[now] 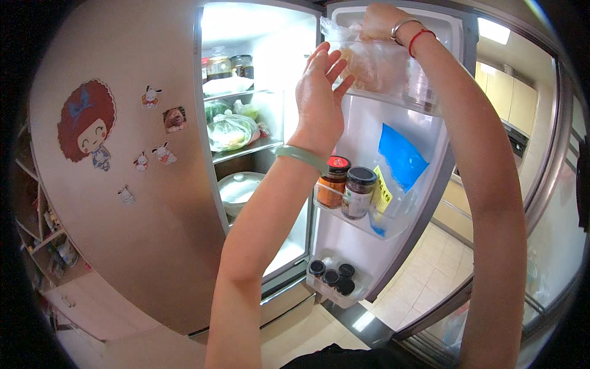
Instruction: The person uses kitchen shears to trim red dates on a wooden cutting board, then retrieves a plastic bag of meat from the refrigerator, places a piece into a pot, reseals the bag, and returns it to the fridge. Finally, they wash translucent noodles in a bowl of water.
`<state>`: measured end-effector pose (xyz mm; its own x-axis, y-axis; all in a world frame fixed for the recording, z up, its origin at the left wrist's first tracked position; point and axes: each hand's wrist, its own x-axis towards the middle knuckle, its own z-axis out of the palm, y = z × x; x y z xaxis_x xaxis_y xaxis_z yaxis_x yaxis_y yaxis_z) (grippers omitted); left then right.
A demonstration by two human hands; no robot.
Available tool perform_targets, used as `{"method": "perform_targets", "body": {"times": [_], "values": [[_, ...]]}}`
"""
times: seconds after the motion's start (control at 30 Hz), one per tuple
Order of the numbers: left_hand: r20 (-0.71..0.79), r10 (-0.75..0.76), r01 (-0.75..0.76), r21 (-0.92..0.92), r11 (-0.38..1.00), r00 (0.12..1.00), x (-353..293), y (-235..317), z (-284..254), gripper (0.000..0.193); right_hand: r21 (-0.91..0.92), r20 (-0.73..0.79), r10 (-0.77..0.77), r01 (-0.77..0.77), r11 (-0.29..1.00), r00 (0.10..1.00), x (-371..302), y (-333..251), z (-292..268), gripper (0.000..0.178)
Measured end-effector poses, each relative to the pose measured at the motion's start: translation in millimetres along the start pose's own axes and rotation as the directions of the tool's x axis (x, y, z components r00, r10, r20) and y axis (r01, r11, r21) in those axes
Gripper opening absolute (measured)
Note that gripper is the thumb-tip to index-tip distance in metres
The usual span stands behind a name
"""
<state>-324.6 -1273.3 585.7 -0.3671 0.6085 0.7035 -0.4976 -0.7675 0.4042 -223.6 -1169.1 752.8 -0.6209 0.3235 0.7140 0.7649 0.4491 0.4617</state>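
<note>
At the top shelf of the open fridge door, my right hand is curled closed on a clear plastic bag; its fingertips are partly hidden. The bag sits behind the clear wall of the top door bin, and pale contents show through it. My left hand is raised just left of that bin, palm turned up and fingers apart, with nothing in it. Below, the middle door bin holds a red-lidded jar, a dark-lidded jar and a blue-and-clear packet leaning upright.
Several small dark-lidded bottles stand in the lowest door bin. Inside the fridge are jars, a bag of vegetables and a lidded pot. The closed left fridge door carries stickers. A glass sliding door stands at right.
</note>
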Motion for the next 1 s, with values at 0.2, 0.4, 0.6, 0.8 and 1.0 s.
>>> {"method": "perform_targets", "body": {"times": [0.2,0.4,0.6,0.8,1.0], "values": [[0.061,0.061,-0.063,0.034,0.997,0.996,10,6,3,0.043,0.025,-0.142,0.124,-0.121,0.992,0.982,5,2,-1,0.033],[0.092,0.082,-0.092,0.102,0.991,0.992,14,9,2,0.043,0.143,-0.263,0.302,-0.273,0.951,0.916,4,-2,-10,0.028],[0.061,0.050,-0.058,0.137,0.989,0.997,15,11,-2,0.044,0.070,-0.422,0.197,-0.185,0.980,0.885,25,22,13,0.027],[0.059,0.034,-0.042,0.145,0.989,0.998,13,11,-6,0.048,0.061,-0.607,0.208,-0.216,0.974,0.767,43,37,7,0.031],[0.180,0.104,-0.137,0.180,0.974,0.978,10,17,-6,0.069,0.106,-0.832,0.173,-0.154,0.982,0.527,33,43,-37,0.032]]}}
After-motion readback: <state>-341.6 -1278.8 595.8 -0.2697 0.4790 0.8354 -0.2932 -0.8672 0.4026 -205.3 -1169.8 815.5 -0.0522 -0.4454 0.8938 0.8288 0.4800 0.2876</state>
